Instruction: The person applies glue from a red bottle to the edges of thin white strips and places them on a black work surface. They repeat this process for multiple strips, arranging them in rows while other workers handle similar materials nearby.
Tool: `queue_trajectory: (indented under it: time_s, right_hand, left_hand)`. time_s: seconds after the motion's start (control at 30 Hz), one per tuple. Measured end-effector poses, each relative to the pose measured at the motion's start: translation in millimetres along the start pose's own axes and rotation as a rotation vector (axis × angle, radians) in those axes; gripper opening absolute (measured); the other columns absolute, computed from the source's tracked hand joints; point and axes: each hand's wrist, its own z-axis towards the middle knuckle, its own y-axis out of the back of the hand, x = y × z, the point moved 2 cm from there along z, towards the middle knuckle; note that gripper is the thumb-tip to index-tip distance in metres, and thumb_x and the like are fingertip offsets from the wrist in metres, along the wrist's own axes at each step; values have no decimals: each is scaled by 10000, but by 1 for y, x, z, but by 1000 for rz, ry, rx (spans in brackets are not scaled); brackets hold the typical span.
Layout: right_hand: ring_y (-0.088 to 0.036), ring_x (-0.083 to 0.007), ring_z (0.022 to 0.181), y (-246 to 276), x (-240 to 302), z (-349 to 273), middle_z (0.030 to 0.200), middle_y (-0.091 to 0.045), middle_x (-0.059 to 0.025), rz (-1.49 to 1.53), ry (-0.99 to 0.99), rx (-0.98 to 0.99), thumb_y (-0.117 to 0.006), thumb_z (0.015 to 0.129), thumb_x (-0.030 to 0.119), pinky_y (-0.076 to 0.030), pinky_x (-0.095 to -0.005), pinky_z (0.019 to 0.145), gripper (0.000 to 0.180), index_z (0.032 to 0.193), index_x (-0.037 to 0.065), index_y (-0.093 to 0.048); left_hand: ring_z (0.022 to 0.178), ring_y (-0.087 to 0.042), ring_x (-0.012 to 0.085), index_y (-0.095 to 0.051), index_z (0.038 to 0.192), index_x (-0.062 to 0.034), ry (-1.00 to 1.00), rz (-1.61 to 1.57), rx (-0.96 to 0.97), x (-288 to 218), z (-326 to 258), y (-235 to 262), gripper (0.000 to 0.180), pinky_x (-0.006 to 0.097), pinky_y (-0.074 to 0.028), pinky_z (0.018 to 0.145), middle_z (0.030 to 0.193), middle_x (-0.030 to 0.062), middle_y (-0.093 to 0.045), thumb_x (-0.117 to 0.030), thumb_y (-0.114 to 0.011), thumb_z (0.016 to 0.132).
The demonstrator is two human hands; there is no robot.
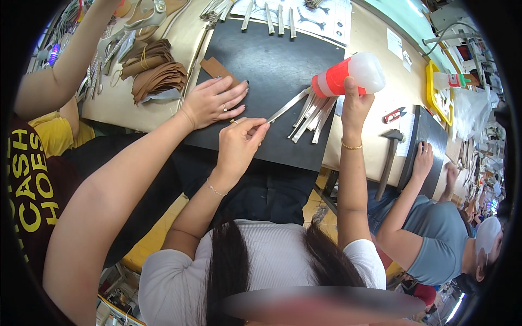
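In my raised right hand [356, 106] is a translucent white squeeze bottle [365, 73] with a red band, tipped so its narrow end points down and left. That end is over the far end of a thin pale strap [288, 106]; whether they touch I cannot tell. The near end of this strap is pinched between the thumb and fingers of my left hand [242, 144]. Below the bottle, a bunch of similar pale straps [312, 119] lies fanned out on the black mat [266, 65]. More straps [269, 19] lie spaced apart along the mat's far edge.
At my left, a co-worker's hand [217, 103] rests on a brown strip [217, 70]. Brown leather bundles [157, 79] lie beyond. To my right are red-handled snips [394, 115], a hammer [390, 157], a yellow tray [429, 92] and another co-worker's hand [423, 160].
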Motion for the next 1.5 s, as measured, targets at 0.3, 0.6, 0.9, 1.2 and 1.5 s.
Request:
queue_trajectory:
  time_s: [0.3, 0.6, 0.9, 1.2, 1.5]
  right_hand:
    - [-600, -140, 888, -4, -1, -3, 970, -659, -76, -35, 4, 17, -766, 820, 304, -480, -284, 802, 436, 1049, -39, -626]
    - [-615, -141, 865, -23, 14, -19, 945, -676, -78, 17, -27, 80, -775, 811, 285, -493, -289, 783, 414, 1021, -45, -640]
    - [-609, -124, 832, -40, 18, -34, 900, -676, -65, 52, -135, 202, -780, 805, 271, -494, -279, 741, 379, 984, -38, -652]
    - [-577, -106, 800, -52, 19, -42, 892, -649, -40, 115, -219, 253, -757, 816, 377, -476, -258, 716, 472, 1005, -38, -634]
    - [-589, -119, 885, -56, 14, -43, 980, -635, -55, 230, -246, 230, -678, 865, 452, -493, -270, 749, 535, 1091, -26, -596]
  left_hand:
    - [570, -614, 108, -678, 945, 44, -68, 9, -28, 1, 0, -1, 144, 231, -474, 505, 730, 87, -648, -56, -692, 842]
    - [620, -602, 64, -632, 1138, -11, -2, -8, 0, -1, -1, -2, 331, 203, -502, 554, 800, 50, -670, -26, -717, 818]
    - [612, -590, 66, -588, 1221, -47, -132, 105, -32, 4, -5, -8, 447, 207, -492, 544, 799, 72, -663, -8, -730, 799]
    - [570, -562, 84, -571, 1249, -28, -284, 204, -56, 7, -6, -11, 491, 225, -469, 515, 749, 73, -649, 10, -730, 786]
    - [586, -595, 119, -380, 1435, -79, -372, 261, -80, 3, -7, -11, 748, 245, -506, 542, 752, 74, -657, 10, -730, 780]
